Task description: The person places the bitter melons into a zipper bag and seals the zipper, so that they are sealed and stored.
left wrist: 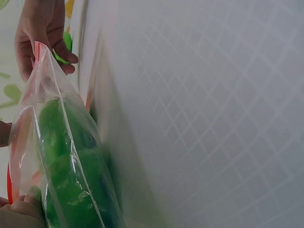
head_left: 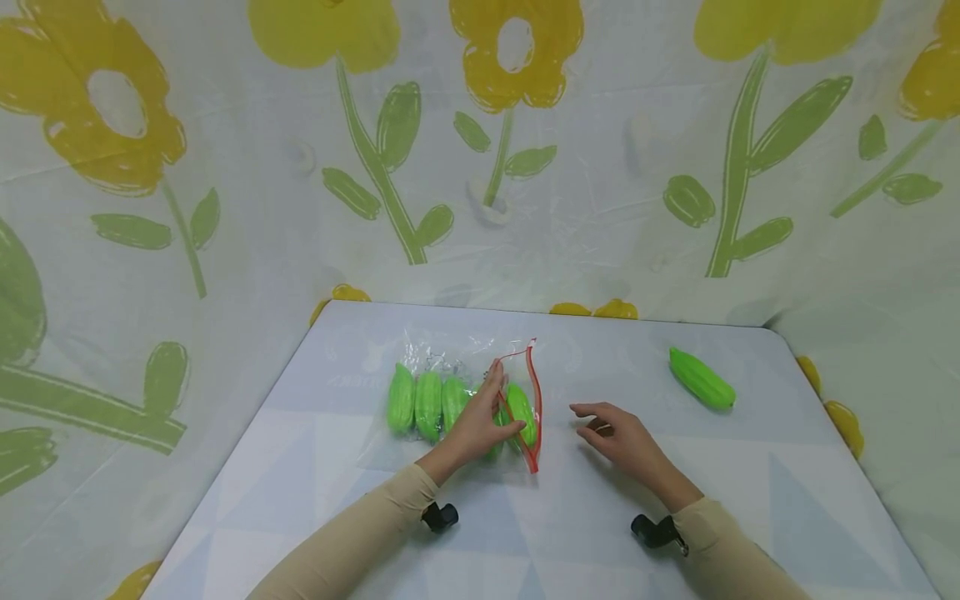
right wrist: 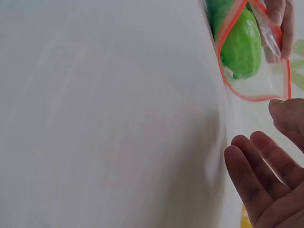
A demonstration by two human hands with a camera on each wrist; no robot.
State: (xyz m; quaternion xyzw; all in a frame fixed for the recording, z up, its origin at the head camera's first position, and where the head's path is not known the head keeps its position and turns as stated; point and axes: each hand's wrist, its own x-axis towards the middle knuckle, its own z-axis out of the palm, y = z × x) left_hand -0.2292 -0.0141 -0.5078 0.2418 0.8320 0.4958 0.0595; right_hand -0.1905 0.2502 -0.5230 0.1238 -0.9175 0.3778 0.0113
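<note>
A clear zip bag (head_left: 442, 350) with a red rim lies on the white table (head_left: 750, 500), its mouth facing right. Several green ridged gourd toys (head_left: 427, 404) lie side by side inside it. My left hand (head_left: 510, 410) pinches the upper lip of the bag's mouth and holds it raised. In the left wrist view the bag (left wrist: 47, 95) and its green toys (left wrist: 66, 166) fill the left side. My right hand (head_left: 600, 421) hovers just right of the mouth, fingers relaxed and empty. In the right wrist view the right hand's fingers (right wrist: 266, 175) sit below the red rim (right wrist: 251, 97) and one bagged toy (right wrist: 240, 42).
One loose green gourd toy (head_left: 701, 379) lies on the table at the back right, well away from both hands. A flower-printed sheet (head_left: 225, 208) hangs behind and along both sides of the table. Bare tabletop lies in front of the hands.
</note>
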